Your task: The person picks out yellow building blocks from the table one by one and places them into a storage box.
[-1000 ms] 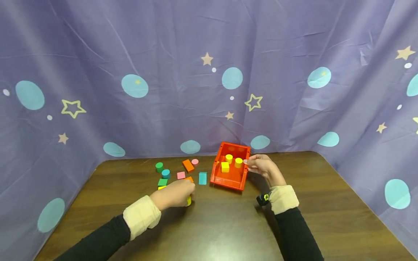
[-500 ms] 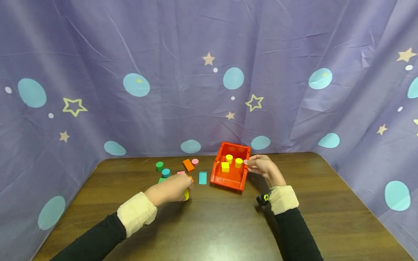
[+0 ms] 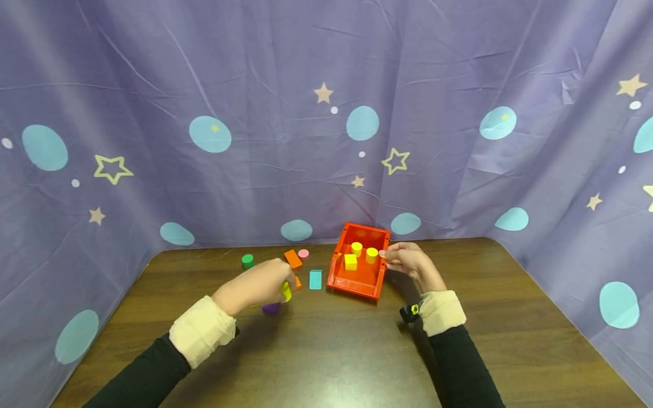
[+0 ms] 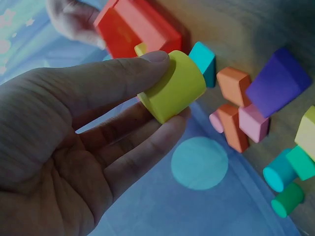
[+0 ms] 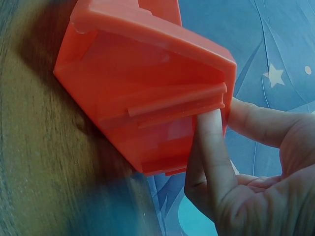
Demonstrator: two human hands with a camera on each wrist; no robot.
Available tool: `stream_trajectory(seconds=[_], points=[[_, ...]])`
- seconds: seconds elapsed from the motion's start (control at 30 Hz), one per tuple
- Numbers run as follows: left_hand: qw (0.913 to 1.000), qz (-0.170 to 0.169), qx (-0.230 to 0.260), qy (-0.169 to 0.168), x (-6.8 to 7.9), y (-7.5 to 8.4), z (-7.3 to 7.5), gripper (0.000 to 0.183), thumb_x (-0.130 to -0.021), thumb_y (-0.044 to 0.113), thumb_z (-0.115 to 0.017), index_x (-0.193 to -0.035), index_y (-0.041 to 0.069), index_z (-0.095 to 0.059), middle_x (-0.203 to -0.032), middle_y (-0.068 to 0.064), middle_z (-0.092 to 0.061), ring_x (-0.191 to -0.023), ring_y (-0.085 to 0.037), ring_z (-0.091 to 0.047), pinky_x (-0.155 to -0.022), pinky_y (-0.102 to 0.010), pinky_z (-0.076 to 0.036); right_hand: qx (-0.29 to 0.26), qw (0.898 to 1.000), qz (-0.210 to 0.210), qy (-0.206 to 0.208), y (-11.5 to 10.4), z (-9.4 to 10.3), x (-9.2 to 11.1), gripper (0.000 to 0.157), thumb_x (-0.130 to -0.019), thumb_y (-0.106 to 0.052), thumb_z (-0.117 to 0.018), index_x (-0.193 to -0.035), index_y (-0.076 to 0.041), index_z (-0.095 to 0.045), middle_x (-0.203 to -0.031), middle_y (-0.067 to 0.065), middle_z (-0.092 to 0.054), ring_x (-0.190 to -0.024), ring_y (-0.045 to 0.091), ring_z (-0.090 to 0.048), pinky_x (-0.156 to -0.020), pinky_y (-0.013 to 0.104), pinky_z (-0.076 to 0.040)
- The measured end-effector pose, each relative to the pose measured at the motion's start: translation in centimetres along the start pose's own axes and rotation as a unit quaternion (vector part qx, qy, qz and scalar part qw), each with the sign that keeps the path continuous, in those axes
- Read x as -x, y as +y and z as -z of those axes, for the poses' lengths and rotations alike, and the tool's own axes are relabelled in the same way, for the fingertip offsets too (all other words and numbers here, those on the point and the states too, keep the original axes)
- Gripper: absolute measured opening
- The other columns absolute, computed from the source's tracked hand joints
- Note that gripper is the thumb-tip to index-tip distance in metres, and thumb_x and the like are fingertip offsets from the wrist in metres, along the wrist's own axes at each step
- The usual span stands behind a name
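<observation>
Smooth, evenly coloured blocks lie on the wood-grained bench (image 3: pixel 357 357): a broad purple block (image 4: pixel 278 83), a pink block (image 4: pixel 254 123), two orange blocks (image 4: pixel 232 129), an upright-edged blue block (image 4: pixel 203 64), and little cylinders in green (image 4: pixel 288 200), blue (image 4: pixel 279 172) and pink (image 3: pixel 303 254). Brown grain runs in streaks across the wood, with a soft sheen near me. The curtain (image 3: pixel 285 73) behind is purple cloth, creased, printed with stars and pale blue ovals. My dark sleeves (image 3: pixel 143 368) end in bunched cream cuffs (image 3: pixel 203 331).

My left hand (image 4: pixel 74 132) has a yellow cylinder (image 4: pixel 176 88), thumb on one side of it and fingertips on the other, pinching it. It is short and stout, matt, its curved side plain and its edges crisp; I have it tilted, left of the red plastic bin (image 5: pixel 162 73) and outside it.

My right hand (image 5: pixel 251 182) pinches the bin's right wall, thumb at the rim, a finger against the outer face just under a raised rib. That bin is glossy, with angled sides and a low front. Inside, two yellow cylinders (image 3: pixel 372 256) stand upright near a yellow cube (image 3: pixel 350 262).
</observation>
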State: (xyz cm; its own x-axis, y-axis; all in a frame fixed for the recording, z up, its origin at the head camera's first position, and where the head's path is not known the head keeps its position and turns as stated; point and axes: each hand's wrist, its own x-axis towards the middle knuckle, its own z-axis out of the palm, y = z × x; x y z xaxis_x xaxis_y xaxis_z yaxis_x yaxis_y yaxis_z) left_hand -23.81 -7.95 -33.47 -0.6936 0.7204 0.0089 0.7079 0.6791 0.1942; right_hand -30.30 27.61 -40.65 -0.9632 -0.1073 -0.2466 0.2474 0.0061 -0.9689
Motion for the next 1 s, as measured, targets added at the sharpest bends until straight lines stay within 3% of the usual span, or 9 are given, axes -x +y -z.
stream_trajectory(seconds=[0.17, 0.3, 0.47, 0.7, 1.0], points=[[0.9994, 0.026, 0.023, 0.008, 0.1, 0.0, 1.2, 0.022, -0.073, -0.005, -0.082, -0.092, 0.004, -0.08, -0.088, -0.004, -0.077, -0.07, -0.01, -0.06, -0.066, -0.023, -0.052, 0.011, 1.0, 0.005, 0.003, -0.1, 0.1, 0.1, 0.011, -0.096, 0.003, -0.058, -0.103, 0.002, -0.049, -0.08, -0.007, -0.066, -0.072, 0.004, -0.064, -0.068, 0.02, -0.058], [0.9982, 0.042, 0.044, 0.0, 0.0, 0.0, 2.2, 0.024, -0.076, -0.005, -0.078, -0.098, 0.003, -0.08, -0.098, -0.008, -0.078, -0.068, -0.01, -0.056, -0.062, -0.022, -0.049, 0.009, 1.0, 0.003, -0.001, -0.3, 0.0, 0.1, 0.014, -0.097, 0.002, -0.059, -0.105, 0.002, -0.048, -0.083, -0.005, -0.065, -0.074, 0.004, -0.063, -0.069, 0.021, -0.058], [0.9983, 0.034, 0.046, 0.012, -0.3, 0.0, 3.2, 0.025, -0.078, -0.004, -0.074, -0.101, 0.005, -0.081, -0.104, -0.01, -0.077, -0.068, -0.01, -0.052, -0.061, -0.021, -0.045, 0.004, 1.0, -0.004, -0.001, -0.4, -0.1, 0.2, 0.014, -0.097, 0.001, -0.06, -0.104, 0.002, -0.049, -0.081, -0.004, -0.064, -0.073, 0.004, -0.063, -0.068, 0.021, -0.058], [0.9973, 0.039, 0.053, 0.032, -0.2, 0.3, 4.9, 0.021, -0.083, 0.0, -0.077, -0.101, 0.008, -0.081, -0.09, -0.001, -0.073, -0.072, -0.011, -0.054, -0.064, -0.022, -0.047, -0.001, 1.0, -0.006, -0.005, -0.5, -0.1, 0.3, 0.01, -0.095, 0.004, -0.058, -0.101, 0.001, -0.051, -0.081, -0.005, -0.067, -0.073, 0.004, -0.065, -0.069, 0.021, -0.058], [0.9948, 0.044, 0.069, 0.06, -0.1, 0.7, 7.2, 0.022, -0.086, 0.004, -0.078, -0.108, 0.007, -0.08, -0.106, -0.007, -0.076, -0.09, -0.018, -0.066, -0.075, -0.031, -0.056, 0.003, 1.0, -0.004, -0.006, -0.4, 0.0, 0.2, 0.01, -0.096, 0.006, -0.058, -0.102, 0.002, -0.051, -0.081, -0.005, -0.066, -0.073, 0.005, -0.065, -0.069, 0.022, -0.058]])
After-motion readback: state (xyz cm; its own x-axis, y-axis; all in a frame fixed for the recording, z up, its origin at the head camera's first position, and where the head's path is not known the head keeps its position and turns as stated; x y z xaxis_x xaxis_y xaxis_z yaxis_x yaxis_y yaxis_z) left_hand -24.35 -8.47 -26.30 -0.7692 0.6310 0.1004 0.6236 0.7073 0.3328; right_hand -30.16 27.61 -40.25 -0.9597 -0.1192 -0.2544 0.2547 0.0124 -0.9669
